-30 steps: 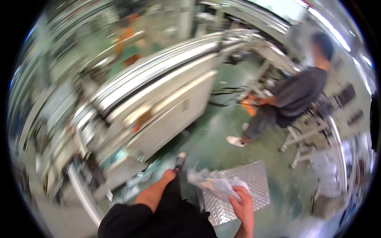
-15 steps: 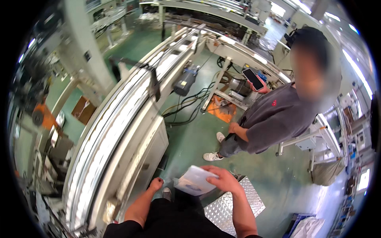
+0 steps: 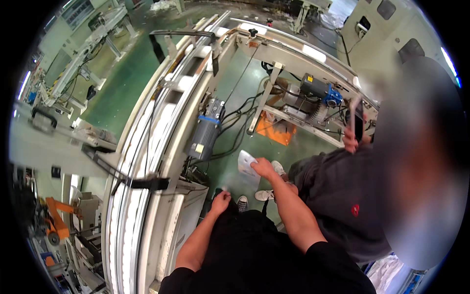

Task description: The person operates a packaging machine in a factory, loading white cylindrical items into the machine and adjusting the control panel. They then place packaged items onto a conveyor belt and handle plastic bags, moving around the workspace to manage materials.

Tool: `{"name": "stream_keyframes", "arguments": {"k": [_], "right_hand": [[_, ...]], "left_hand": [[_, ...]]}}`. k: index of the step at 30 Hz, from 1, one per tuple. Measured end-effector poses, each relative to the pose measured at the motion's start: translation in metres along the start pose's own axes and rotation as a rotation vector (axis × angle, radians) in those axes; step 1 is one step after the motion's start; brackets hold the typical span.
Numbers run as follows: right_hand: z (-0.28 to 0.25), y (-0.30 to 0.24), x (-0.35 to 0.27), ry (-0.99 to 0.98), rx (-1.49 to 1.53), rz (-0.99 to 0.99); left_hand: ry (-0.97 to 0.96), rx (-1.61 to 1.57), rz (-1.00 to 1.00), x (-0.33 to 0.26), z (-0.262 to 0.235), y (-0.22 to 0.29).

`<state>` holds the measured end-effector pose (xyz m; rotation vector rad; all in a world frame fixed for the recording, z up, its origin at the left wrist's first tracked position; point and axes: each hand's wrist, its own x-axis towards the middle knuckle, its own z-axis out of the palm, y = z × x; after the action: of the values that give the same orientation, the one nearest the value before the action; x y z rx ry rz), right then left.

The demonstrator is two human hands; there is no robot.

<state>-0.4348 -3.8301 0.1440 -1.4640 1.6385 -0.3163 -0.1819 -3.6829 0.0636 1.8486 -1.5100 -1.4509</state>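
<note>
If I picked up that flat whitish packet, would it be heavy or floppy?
Probably light: the right hand alone holds the flat whitish packet near its edge. It looks thin, so it might bend. Being flat, it probably wouldn't roll.

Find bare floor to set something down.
Bare green floor shows between the packet in your right hand and the orange sheet; a wider patch lies past the conveyor, upper left. Crowded: cables beside the motor, shoes below the packet.
</note>
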Motion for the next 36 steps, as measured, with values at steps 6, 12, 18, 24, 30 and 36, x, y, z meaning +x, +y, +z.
{"name": "stream_keyframes", "arguments": {"k": [6, 12, 18, 24, 30, 36], "right_hand": [[-0.067, 0.024, 0.074, 0.053, 0.035, 0.119], [-0.160, 0.002, 0.126, -0.007, -0.055, 0.083], [-0.226, 0.026, 0.178, -0.042, 0.141, 0.067], [-0.206, 0.063, 0.279, -0.111, 0.150, -0.296], [-0.159, 0.077, 0.376, -0.276, 0.083, -0.664], [-0.101, 0.128, 0.471, -0.436, 0.159, -0.702]], "left_hand": [[-0.190, 0.205, -0.043, 0.149, 0.035, 0.048], [-0.106, 0.098, -0.245, 0.280, 0.104, 0.056], [-0.081, -0.240, -0.459, 0.383, 0.119, 0.084], [0.258, -0.119, -0.362, 0.568, 0.122, -0.054], [0.334, 0.400, -0.263, 0.690, 0.022, -0.079], [0.277, 0.595, -0.256, 0.761, -0.090, -0.121]]}}
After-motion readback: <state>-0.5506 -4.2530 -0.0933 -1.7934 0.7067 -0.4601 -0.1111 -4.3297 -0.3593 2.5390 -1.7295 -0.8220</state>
